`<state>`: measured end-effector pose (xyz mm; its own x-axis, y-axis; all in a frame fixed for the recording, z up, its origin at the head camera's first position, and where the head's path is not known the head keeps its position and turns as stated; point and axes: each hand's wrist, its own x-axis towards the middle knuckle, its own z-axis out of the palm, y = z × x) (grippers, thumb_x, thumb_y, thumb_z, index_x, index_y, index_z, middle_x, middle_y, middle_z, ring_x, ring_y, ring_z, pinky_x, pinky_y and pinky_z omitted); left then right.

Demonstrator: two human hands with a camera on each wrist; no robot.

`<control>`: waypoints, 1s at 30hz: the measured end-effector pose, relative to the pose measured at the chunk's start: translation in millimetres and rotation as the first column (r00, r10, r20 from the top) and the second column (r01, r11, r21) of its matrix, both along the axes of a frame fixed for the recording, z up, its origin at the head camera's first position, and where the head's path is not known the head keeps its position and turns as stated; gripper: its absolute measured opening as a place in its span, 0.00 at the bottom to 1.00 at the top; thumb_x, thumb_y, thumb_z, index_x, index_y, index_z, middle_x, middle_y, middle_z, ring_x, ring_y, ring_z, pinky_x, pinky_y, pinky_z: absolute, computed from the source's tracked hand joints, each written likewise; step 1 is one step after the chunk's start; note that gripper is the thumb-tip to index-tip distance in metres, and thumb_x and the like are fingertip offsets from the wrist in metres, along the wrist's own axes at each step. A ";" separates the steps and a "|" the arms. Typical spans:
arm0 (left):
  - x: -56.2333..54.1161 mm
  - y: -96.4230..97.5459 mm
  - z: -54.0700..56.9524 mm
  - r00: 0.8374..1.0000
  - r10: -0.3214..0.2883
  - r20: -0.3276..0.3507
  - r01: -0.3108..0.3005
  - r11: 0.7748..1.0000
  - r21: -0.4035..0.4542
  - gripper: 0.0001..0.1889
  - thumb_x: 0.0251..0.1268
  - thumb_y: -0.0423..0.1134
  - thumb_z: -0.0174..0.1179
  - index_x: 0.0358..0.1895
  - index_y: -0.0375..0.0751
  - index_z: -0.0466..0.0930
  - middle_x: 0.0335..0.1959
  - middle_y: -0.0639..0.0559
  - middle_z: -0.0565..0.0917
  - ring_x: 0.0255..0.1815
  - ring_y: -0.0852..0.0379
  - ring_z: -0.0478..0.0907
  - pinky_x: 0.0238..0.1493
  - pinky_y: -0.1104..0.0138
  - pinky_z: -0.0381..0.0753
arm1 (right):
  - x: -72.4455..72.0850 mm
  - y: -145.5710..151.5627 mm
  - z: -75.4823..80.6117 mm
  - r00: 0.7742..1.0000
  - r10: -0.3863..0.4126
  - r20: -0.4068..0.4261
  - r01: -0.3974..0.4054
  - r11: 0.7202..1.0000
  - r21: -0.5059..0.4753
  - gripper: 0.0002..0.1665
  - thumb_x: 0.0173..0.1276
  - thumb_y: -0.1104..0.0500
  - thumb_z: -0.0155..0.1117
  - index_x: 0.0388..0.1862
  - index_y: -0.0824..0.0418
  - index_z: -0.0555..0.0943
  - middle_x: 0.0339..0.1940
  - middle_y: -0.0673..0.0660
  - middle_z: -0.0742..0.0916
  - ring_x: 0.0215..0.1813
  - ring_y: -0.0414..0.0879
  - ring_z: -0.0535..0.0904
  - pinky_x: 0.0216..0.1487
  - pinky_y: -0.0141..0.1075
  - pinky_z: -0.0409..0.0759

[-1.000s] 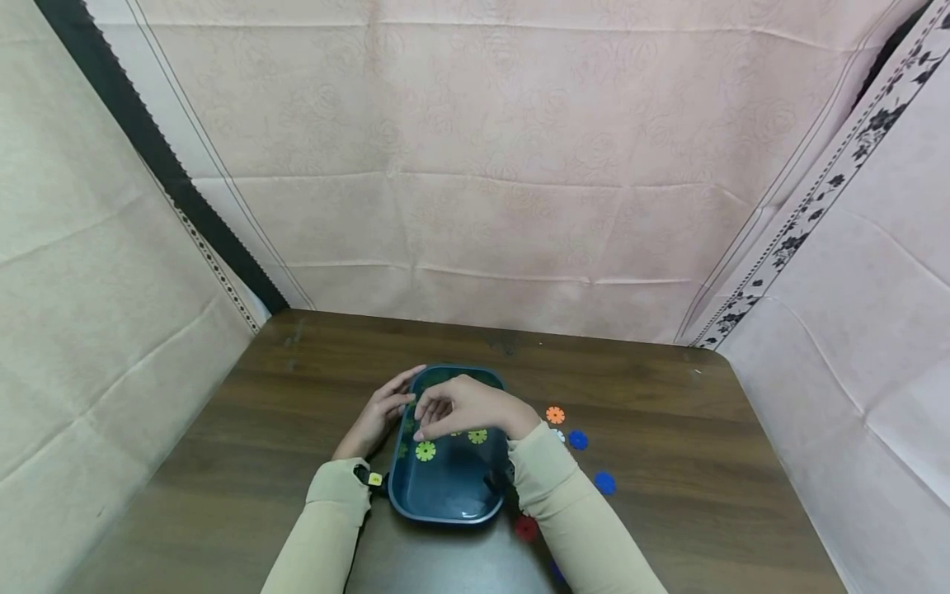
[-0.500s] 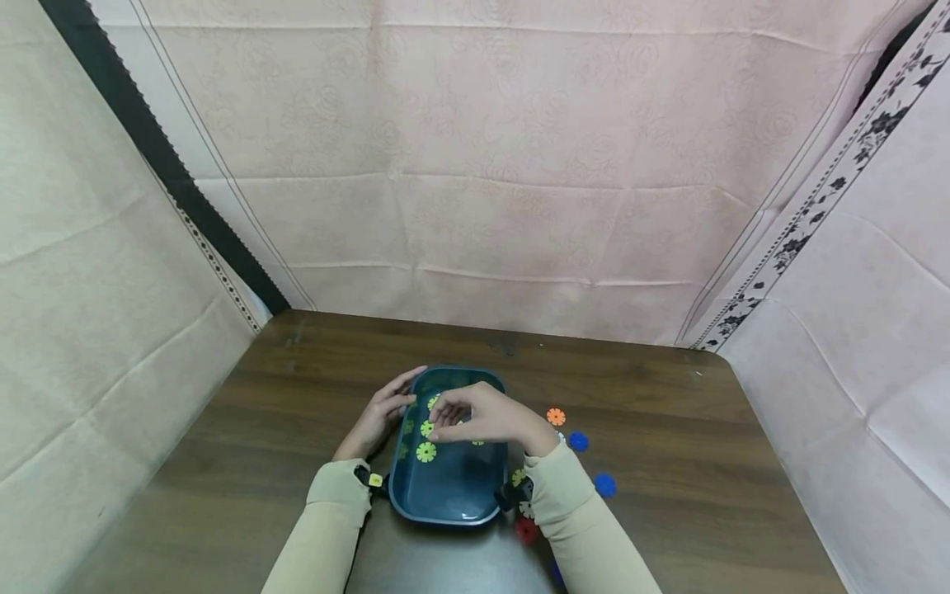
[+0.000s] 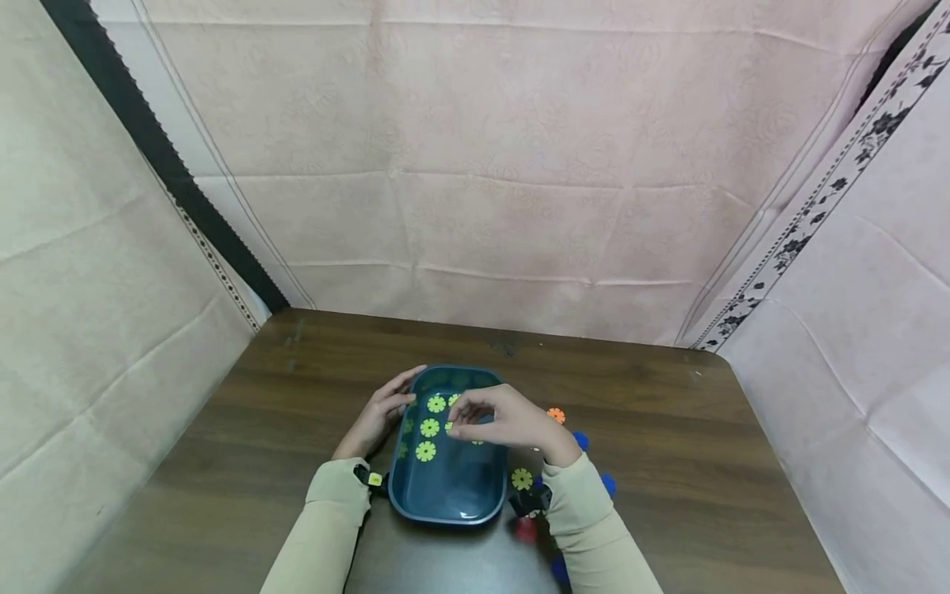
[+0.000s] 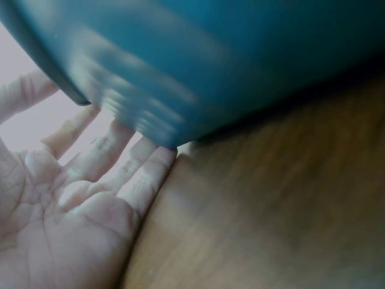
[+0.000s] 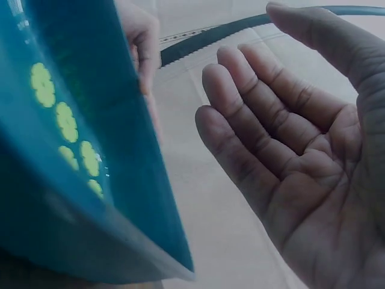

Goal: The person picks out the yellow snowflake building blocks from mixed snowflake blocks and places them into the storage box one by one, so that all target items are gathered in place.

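In the head view, a blue tray [image 3: 458, 495] stands on the table, and several yellow-green notched, flower-shaped discs [image 3: 430, 427] lie inside it. My left hand [image 3: 382, 412] holds the tray's left side, the thumb on the rim and the fingers along the outer wall. Those fingertips [image 4: 159, 153] touch the wall near the tabletop in the left wrist view. Above the tray, my right hand [image 3: 505, 421] covers some discs. Its fingers [image 5: 258, 129] are loosely bent with the thumb apart in the right wrist view, and nothing shows between them.
To the right of the tray lie a yellow-green disc [image 3: 522, 478], an orange disc [image 3: 556, 415], blue discs [image 3: 581, 440] and a red disc [image 3: 525, 529], partly hidden by my right arm. Cloth walls [image 3: 475, 206] enclose the wooden table [image 3: 668, 462] at the back and sides.
My right hand has moved to the right over the tray, uncovering more yellow-green discs along its left side. The left hand and the tray have stayed in place.
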<state>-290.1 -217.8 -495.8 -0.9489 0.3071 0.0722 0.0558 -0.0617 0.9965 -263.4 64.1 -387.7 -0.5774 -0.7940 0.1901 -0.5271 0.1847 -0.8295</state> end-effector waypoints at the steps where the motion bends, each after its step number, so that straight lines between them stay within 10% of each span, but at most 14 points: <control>1: 0.0 0.3 0.3 1.000 0.001 0.002 -0.001 1.000 -0.001 0.26 0.75 0.38 0.51 0.74 0.53 0.68 0.68 0.43 0.75 0.62 0.42 0.74 0.59 0.54 0.72 | -0.2 2.2 0.8 1.000 -0.004 -0.006 0.004 1.000 -0.009 0.09 0.70 0.54 0.69 0.47 0.54 0.85 0.41 0.44 0.88 0.44 0.40 0.85 0.50 0.42 0.82; 30: 1.8 1.1 2.8 1.000 -0.010 0.011 0.010 1.000 0.010 0.26 0.78 0.37 0.50 0.75 0.55 0.67 0.72 0.42 0.70 0.65 0.36 0.72 0.58 0.57 0.74 | -2.8 71.6 5.4 0.977 -0.206 -0.049 0.200 0.974 -0.107 0.05 0.71 0.60 0.67 0.43 0.52 0.85 0.39 0.49 0.88 0.40 0.48 0.84 0.42 0.42 0.83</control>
